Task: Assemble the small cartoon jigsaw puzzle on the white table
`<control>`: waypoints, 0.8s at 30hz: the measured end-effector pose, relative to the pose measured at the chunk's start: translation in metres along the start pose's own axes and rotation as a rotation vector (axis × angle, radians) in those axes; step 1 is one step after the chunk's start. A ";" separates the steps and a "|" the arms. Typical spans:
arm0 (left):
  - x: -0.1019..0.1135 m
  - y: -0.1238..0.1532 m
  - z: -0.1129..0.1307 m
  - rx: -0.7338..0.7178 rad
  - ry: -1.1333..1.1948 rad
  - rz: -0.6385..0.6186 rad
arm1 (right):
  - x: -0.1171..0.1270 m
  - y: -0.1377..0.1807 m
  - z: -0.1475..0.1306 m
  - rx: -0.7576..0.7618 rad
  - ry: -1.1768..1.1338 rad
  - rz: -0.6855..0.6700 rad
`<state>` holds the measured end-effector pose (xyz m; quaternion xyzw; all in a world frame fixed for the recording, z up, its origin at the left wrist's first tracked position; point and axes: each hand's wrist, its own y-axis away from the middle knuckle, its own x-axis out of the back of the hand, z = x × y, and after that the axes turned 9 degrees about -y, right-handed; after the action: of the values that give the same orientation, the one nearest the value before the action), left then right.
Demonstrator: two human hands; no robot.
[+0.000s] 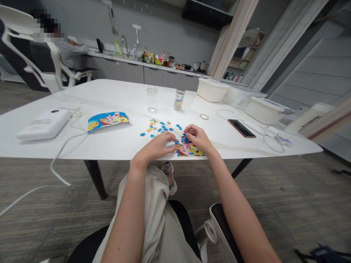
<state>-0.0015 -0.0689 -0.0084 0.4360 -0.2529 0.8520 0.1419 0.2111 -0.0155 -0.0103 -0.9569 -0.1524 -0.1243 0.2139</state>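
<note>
A partly assembled cartoon jigsaw [189, 149] lies at the near edge of the white table [109, 95]. My left hand [159, 145] rests beside it, fingers curled and pressed onto its left side. My right hand [197, 137] sits on the puzzle's upper right, fingertips pinched on a small blue piece. Loose blue and yellow pieces [159, 128] are scattered just beyond both hands. A curled cartoon reference picture [108, 120] lies to the left.
A clear glass [151, 98], a printed tube [178, 100], a round lid [204, 116], a phone [241, 128], white tubs [212, 89] and cables are on the table. A white device [44, 124] with a cord sits left. Someone sits in a chair [52, 54] far left.
</note>
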 end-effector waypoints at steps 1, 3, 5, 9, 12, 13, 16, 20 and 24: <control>0.000 0.000 0.000 0.008 0.003 0.007 | 0.000 0.000 0.001 -0.009 -0.018 0.009; 0.000 -0.001 -0.001 0.009 0.006 0.018 | 0.000 0.000 0.001 -0.026 -0.040 0.023; -0.001 -0.002 -0.002 0.004 0.002 0.021 | 0.000 0.000 0.002 -0.029 -0.046 0.032; -0.002 -0.003 -0.004 0.018 -0.011 0.018 | 0.000 -0.002 0.003 -0.017 -0.044 0.032; -0.002 -0.003 -0.003 0.033 -0.014 0.023 | -0.001 -0.002 0.005 -0.009 -0.058 0.026; -0.002 -0.003 -0.003 0.037 -0.013 0.023 | -0.001 -0.002 0.005 -0.006 -0.063 0.024; -0.001 -0.003 -0.002 0.050 -0.010 0.018 | -0.001 -0.002 0.005 0.000 -0.070 0.015; 0.000 -0.003 0.000 0.065 -0.009 0.016 | 0.000 -0.003 0.004 0.001 -0.064 0.033; 0.001 -0.002 0.000 0.065 -0.009 0.014 | 0.004 -0.007 0.009 0.013 -0.069 0.242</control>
<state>-0.0011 -0.0669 -0.0069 0.4423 -0.2290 0.8587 0.1205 0.2141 -0.0040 -0.0146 -0.9706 -0.0440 -0.0636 0.2280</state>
